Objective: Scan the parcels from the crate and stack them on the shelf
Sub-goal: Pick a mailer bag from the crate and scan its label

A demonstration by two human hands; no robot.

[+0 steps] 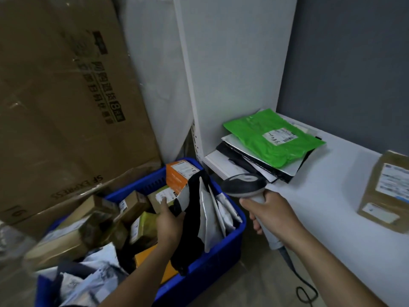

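Note:
A blue crate [223,244] on the floor is full of several parcels: brown boxes, an orange box [178,177], black and grey mailer bags. My left hand [169,220] reaches into the crate and grips a black and grey bag [191,196] by its upper edge, with fingertips against an olive box [162,194]. My right hand [269,212] holds a grey handheld scanner [243,185] by its handle, its head pointing left over the crate's right rim. On the white shelf [327,185] lies a stack of flat bags topped by a green mailer [273,137].
A large taped cardboard box [62,103] leans against the wall behind the crate. A brown labelled parcel [387,193] lies at the shelf's right edge. The scanner's black cable [305,291] trails on the floor. A white upright panel [234,74] bounds the shelf's left side.

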